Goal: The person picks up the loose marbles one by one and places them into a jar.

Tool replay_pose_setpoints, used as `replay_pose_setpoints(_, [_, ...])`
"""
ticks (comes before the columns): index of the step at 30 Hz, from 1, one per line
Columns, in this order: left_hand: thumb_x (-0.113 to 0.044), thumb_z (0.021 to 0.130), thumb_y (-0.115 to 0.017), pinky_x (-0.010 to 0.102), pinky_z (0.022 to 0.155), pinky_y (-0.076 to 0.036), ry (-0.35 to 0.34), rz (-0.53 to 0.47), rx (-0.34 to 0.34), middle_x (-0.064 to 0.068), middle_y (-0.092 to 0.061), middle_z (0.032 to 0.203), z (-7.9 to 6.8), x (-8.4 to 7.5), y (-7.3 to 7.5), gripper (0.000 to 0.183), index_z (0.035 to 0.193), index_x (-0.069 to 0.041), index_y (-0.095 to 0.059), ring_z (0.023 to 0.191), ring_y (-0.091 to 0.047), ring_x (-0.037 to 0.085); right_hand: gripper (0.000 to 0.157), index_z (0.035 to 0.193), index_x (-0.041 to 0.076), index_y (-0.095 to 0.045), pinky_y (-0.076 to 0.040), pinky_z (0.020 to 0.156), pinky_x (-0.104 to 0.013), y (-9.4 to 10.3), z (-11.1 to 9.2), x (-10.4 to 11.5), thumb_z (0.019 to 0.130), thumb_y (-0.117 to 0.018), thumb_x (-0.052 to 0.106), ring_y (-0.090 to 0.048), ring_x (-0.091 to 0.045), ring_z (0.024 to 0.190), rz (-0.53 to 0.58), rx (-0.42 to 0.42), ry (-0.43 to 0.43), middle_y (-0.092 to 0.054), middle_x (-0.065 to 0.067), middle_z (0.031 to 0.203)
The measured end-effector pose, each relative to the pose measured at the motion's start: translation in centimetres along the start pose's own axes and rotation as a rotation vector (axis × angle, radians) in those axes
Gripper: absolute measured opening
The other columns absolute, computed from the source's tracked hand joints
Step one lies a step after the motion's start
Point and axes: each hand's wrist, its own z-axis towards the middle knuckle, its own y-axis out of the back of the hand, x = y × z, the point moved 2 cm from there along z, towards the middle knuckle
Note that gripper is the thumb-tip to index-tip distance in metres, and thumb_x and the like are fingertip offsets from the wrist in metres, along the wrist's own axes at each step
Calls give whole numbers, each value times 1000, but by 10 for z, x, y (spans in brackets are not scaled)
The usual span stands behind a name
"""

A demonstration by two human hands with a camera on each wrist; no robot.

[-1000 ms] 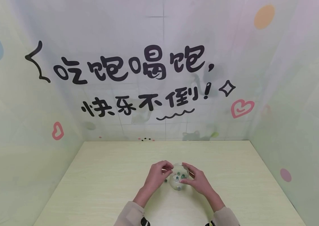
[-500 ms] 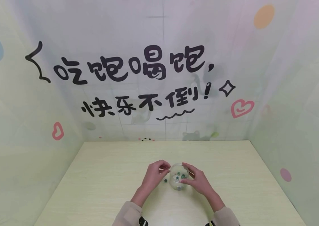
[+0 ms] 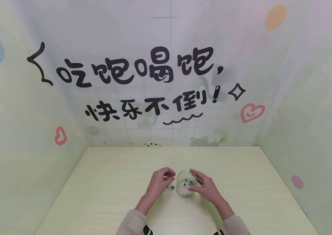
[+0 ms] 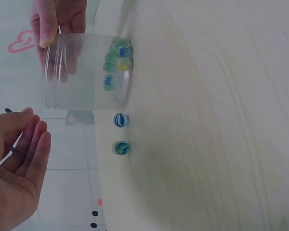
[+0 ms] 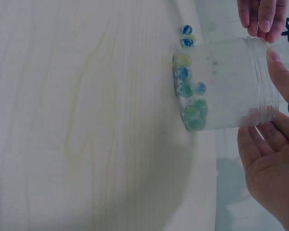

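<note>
A clear plastic jar [image 3: 182,192] stands upright on the table, with several green, blue and yellow marbles [image 5: 191,113] on its bottom. My right hand [image 3: 207,189] holds the jar near its rim, thumb on one side and fingers on the other. To the jar's left, apart from it, my left hand [image 3: 159,182] hovers with relaxed, bent fingers and the thumb near the index fingertip. I see nothing between them. Below that hand, a blue-and-white marble [image 4: 120,120] and a blue-green marble [image 4: 121,147] lie on the table beside the jar.
The pale wood-grain table [image 3: 110,195] reaches back to a printed fabric wall [image 3: 154,137] with black lettering. Fabric side walls [image 3: 315,147] border it left and right.
My left hand has moved left, away from the jar's rim, so the marble on the table shows more fully. My right hand and the jar have stayed in place.
</note>
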Motion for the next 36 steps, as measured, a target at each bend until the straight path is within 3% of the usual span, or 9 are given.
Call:
replay_pose_setpoints(16, [-2,88,-72,17,75,-58,36,9,-7,4,-71,93,-4,18,0,11,97,-7,-70,87,-67,13,70,144,0,-47,-41,112,-47,-1,0,2,83,-79,10,-43,-41,141,-1,16,-39,-49,-22,149])
replay_pose_setpoints(36, [-3,88,-73,20,76,-59,90,16,-14,6,-72,92,-5,41,3,10,96,-6,-70,85,-67,14,69,145,-2,-45,-42,112,-50,3,13,-1,84,-77,5,-44,-42,140,-4,39,-5,-48,-24,149])
